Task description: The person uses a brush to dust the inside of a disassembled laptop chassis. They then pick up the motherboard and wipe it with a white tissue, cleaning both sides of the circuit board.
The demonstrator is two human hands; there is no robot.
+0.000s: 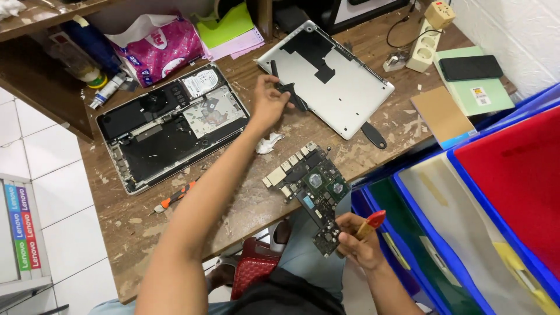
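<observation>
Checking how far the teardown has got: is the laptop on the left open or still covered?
Open. The laptop lies with its fan, drive and black battery exposed; its silver bottom cover rests apart on the table.

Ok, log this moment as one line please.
left hand: grips black part over silver cover | right hand: holds red-handled tool, touches circuit board | opened laptop: left

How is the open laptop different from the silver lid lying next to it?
The open laptop is dark inside and packed with parts, like a fan and a round drive; the silver lid is a pale shell with only flat black patches. The left hand holds a black part over the lid; nothing touches the laptop. Both lie flat on the worn wooden table.
</observation>
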